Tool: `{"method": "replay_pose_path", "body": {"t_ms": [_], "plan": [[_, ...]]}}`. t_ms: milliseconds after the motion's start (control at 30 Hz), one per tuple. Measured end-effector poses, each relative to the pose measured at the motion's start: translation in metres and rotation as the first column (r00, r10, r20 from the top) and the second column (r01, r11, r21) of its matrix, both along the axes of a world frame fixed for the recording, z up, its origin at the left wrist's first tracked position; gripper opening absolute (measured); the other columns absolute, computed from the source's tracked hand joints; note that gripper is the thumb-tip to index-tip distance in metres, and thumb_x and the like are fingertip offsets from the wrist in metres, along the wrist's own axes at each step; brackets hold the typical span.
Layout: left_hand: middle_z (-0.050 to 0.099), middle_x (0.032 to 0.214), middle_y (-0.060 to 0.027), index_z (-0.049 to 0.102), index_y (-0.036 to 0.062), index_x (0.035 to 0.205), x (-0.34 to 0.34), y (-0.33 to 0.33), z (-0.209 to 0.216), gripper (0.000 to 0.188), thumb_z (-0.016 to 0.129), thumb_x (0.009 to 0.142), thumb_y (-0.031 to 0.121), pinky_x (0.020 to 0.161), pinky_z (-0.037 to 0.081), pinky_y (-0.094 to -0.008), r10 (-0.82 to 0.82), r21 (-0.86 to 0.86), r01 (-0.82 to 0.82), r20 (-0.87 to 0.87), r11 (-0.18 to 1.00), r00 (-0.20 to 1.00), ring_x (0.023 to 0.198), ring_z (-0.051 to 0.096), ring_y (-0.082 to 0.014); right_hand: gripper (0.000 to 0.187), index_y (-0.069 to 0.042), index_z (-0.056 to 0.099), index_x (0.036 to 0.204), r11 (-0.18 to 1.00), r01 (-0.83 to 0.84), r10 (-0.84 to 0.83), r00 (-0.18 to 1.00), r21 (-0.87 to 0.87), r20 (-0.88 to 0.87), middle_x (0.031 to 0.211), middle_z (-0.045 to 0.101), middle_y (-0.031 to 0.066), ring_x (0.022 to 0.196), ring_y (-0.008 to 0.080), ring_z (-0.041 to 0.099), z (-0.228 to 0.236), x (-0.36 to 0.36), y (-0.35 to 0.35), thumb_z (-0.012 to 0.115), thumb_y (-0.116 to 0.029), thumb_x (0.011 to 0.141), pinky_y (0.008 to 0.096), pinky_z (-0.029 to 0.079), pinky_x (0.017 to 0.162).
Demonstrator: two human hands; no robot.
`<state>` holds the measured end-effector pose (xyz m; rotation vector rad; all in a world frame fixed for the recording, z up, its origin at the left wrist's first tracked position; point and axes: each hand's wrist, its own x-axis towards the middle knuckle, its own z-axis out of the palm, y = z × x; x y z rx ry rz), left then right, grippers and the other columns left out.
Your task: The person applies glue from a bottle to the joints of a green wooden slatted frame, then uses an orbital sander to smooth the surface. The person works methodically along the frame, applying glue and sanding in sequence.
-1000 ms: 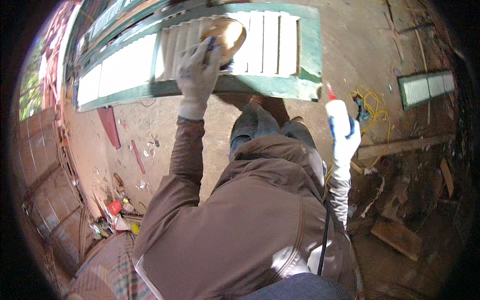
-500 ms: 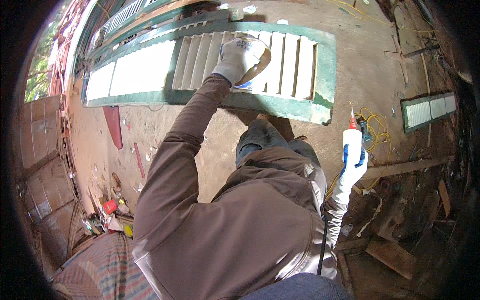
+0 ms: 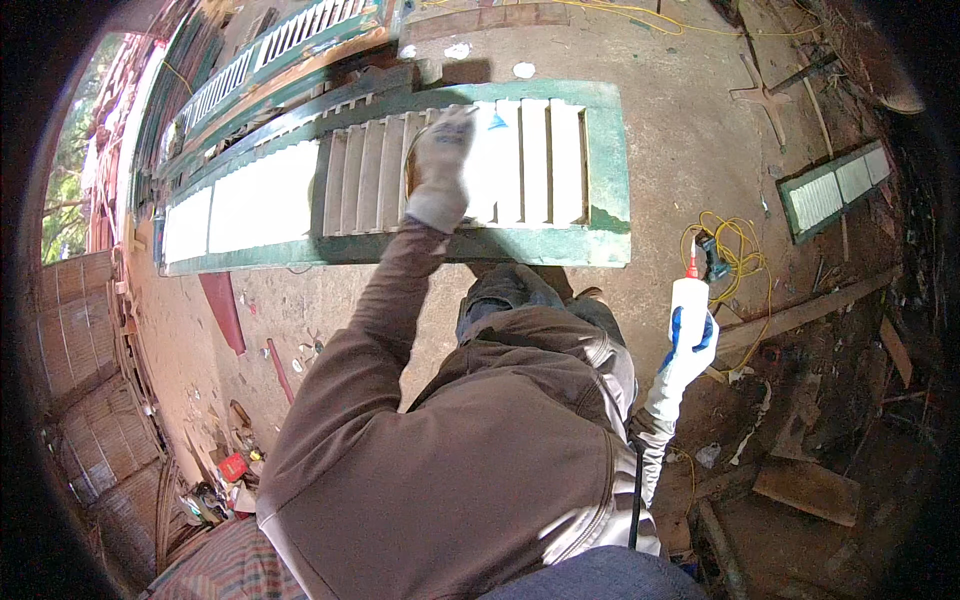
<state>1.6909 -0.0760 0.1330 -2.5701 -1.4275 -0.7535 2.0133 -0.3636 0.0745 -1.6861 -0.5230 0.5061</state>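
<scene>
My left hand point(image 3: 442, 165), in a pale work glove, is closed over the slats of a green-framed louvred panel point(image 3: 606, 200). A brown curved edge shows beside that hand; whatever it grips is mostly hidden beneath the glove. Just right of the fingers, a small blue patch point(image 3: 497, 122) stands out against the sunlit slats, its kind unclear. Off to the right, my right hand point(image 3: 695, 345), in a white glove with blue coating, is wrapped round a white squeeze bottle point(image 3: 689, 305) with a red nozzle, held upright and away from the panel.
More green louvred frames point(image 3: 290, 50) lie stacked beyond the panel. A yellow cord point(image 3: 745, 262) is coiled by a dark power tool point(image 3: 712, 258). On the far right lies a smaller louvred panel point(image 3: 835, 190). Rubbish point(image 3: 232, 467) and a striped cloth point(image 3: 235, 565) are at lower left.
The view has shifted, so the panel sits lower in it. My left hand has turned over the slats, and the rounded tan thing at its right no longer shows there. The bottle stays in my right hand.
</scene>
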Motion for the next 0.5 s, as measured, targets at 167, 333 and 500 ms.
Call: {"method": "replay_pose_path", "body": {"t_ms": [167, 333, 500], "plan": [[0.071, 0.102, -0.0060, 0.071, 0.0180, 0.105, 0.127, 0.052, -0.024, 0.023, 0.060, 0.094, 0.036, 0.089, 0.052, -0.0424, 0.078, -0.383, -0.114, -0.110, 0.917, 0.991, 0.099, 0.068, -0.0270, 0.041, -0.001, 0.067, 0.117, 0.997, 0.046, -0.043, 0.998, 0.066, -0.050, 0.106, 0.068, 0.0057, 0.085, 0.0095, 0.062, 0.002, 0.009, 0.003, 0.086, -0.015, 0.083, 0.0219, 0.053, 0.070], [0.071, 0.114, -0.0029, 0.073, 0.0204, 0.104, 0.149, 0.102, -0.107, 0.025, 0.059, 0.096, 0.039, 0.091, 0.050, -0.0435, 0.111, -0.230, -0.154, -0.189, 0.961, 0.976, 0.109, 0.066, -0.0254, 0.041, -0.001, 0.067, 0.116, 1.000, 0.016, -0.016, 0.999, 0.015, -0.039, 0.105, 0.068, 0.0053, 0.087, 0.0112, 0.063, 0.011, 0.022, 0.002, 0.086, -0.015, 0.083, 0.0238, 0.054, 0.071], [0.059, 0.146, -0.0047, 0.067, 0.0161, 0.130, 0.150, 0.060, -0.111, 0.045, 0.055, 0.098, 0.045, 0.111, 0.039, -0.0494, 0.015, -0.180, -0.061, -0.248, 0.982, 0.969, 0.136, 0.051, -0.0274, 0.039, -0.002, 0.067, 0.116, 0.997, 0.074, -0.074, 0.997, -0.001, 0.038, 0.105, 0.067, 0.0050, 0.088, 0.0111, 0.063, 0.004, 0.027, -0.003, 0.085, -0.017, 0.084, 0.0245, 0.054, 0.073]]}}
